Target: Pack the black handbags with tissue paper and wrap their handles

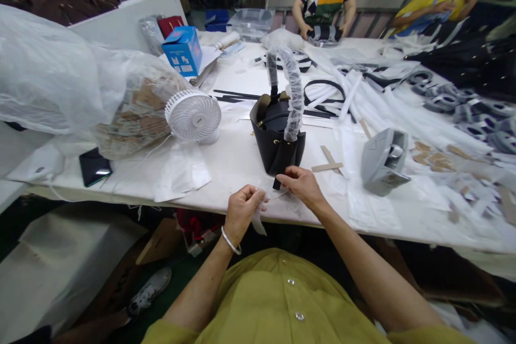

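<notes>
A black handbag [271,149] stands upright on the white table, its tall handle [295,94] wrapped in clear plastic. A smaller black pouch [277,116] shows inside its opening. At the table's front edge, my left hand [244,207] pinches a thin white strip [258,223] that hangs down. My right hand [301,185] is closed on a short black strap end [277,183] just below the bag's base.
A white fan [194,117] and a blue box [183,52] stand left of the bag, a phone [95,166] farther left. To the right are brown strips [327,166], a grey dispenser [385,161] and piled plastic wrap [419,118]. Two people work across the table.
</notes>
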The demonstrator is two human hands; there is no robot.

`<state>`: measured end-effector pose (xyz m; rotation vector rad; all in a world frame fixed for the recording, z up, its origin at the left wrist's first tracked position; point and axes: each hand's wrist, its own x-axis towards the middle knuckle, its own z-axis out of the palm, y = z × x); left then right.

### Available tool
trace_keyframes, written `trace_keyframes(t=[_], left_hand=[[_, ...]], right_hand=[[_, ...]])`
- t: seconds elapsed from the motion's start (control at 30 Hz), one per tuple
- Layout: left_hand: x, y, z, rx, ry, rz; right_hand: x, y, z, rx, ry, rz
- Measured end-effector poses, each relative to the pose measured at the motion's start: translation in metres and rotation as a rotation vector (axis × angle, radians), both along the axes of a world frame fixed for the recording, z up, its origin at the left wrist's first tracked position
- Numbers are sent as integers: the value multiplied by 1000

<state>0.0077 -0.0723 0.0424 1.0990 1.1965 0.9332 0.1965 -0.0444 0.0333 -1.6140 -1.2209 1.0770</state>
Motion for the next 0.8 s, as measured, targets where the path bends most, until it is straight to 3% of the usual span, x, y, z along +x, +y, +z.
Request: trace_keyframes(t=[0.2, 0.37, 0.63, 0.8], left_hand=[[-15, -1, -1, 63, 84, -28], [-25, -7, -3, 105, 168, -48], [-32, -11, -10, 178, 239, -61], [-31, -14, -3, 232, 270, -76]], right_hand=[[-6, -13, 37, -66, 452, 64], [-12, -15, 58, -56, 648, 22], [-18, -14, 55, -25, 669, 37], [-17, -19, 55, -36, 599, 73]])
